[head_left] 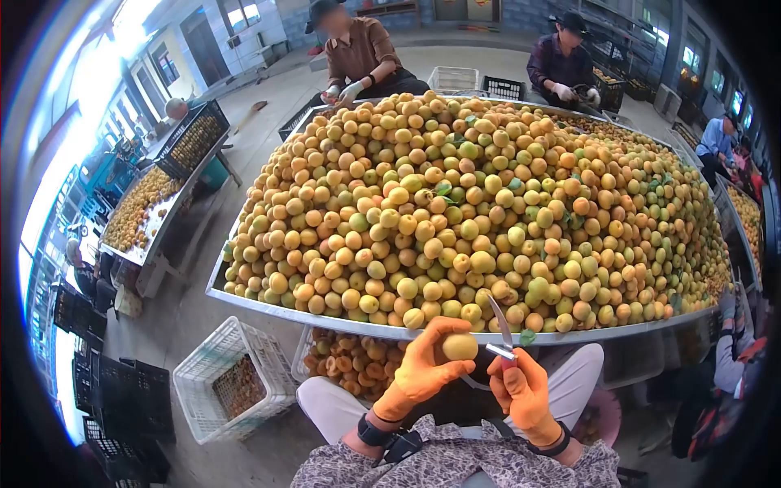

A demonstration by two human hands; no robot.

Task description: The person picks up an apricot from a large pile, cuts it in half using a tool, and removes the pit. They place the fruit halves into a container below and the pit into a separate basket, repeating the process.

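My left hand [427, 362], in an orange glove, grips a yellow apricot [460, 347] between thumb and fingers. In my right hand [525, 392], gloved the same way, is a small knife [501, 323] with a red handle and a curved blade pointing up. The blade stands a little to the right of the apricot, apart from it. Both hands are over my lap, just in front of the near rim of a metal-edged table [382, 331]. A large heap of apricots [455, 220] with a few green leaves covers that table.
Below the rim, a crate holds halved apricots [355, 363]. To its left stands a white crate [236, 378] with brownish bits inside. Black crates [122, 398] are stacked at far left. Two people [358, 57] work across the table; another person's arm [728, 333] shows at right.
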